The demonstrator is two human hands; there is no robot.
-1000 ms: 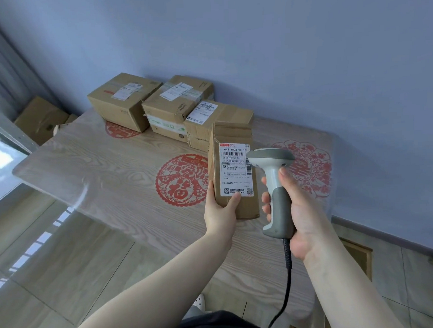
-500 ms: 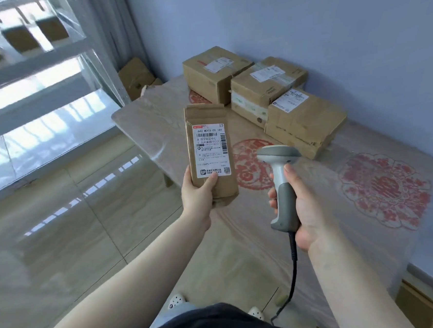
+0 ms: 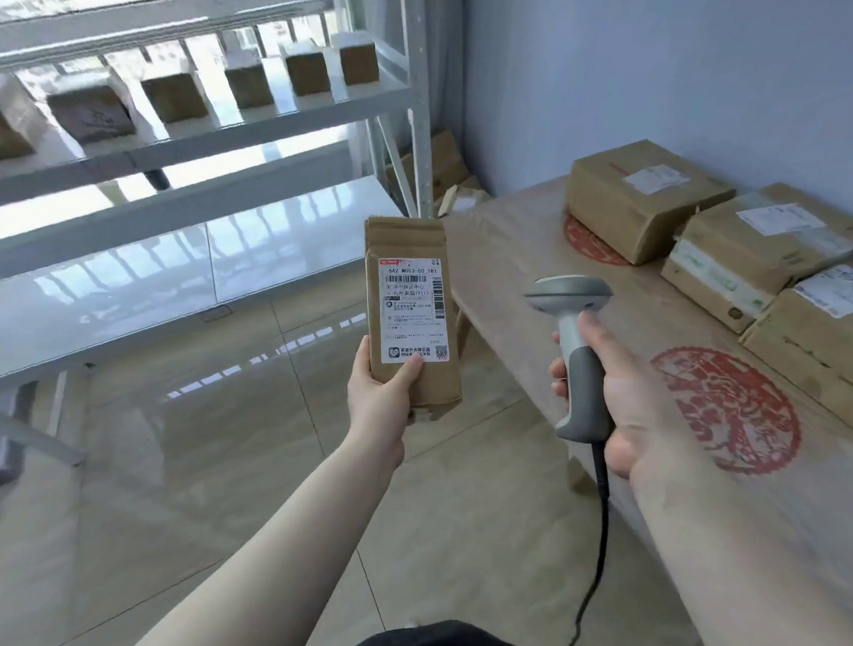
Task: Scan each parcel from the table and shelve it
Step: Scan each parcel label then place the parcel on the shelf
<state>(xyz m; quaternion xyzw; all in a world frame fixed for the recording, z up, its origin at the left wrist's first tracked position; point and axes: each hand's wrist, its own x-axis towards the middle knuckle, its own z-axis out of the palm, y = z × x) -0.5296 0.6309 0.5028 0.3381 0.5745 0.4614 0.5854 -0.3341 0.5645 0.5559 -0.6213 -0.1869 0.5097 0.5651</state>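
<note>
White shelf rack (image 3: 233,130) fills my left side, a row of small brown boxes (image 3: 171,96) on its upper tier, the lower tiers bare where I can see them. Table (image 3: 534,246) on my right with three cardboard parcels (image 3: 739,248) left along the wall, touching each other. Red paper-cut decal (image 3: 729,409) under the tabletop film, near my right forearm.

Held parcel (image 3: 411,313): tall thin carton, upright, label facing me, out over the floor between rack and table, resting on nothing. My left hand (image 3: 377,400) grips only its bottom end, thumb curled over the label's lower edge, fingers hidden behind. My right hand (image 3: 618,391) is wrapped round the handle of the scanner (image 3: 573,343), head beside the parcel, not touching; cable (image 3: 597,537) hangs down.

Risks as I judge them: low one-handed grip on a tall carton, so it could tip or slip out when I reach for a tier. Cable could snag the table edge as I turn. I can't tell if the scan registered, so I might shelve it unscanned.
</note>
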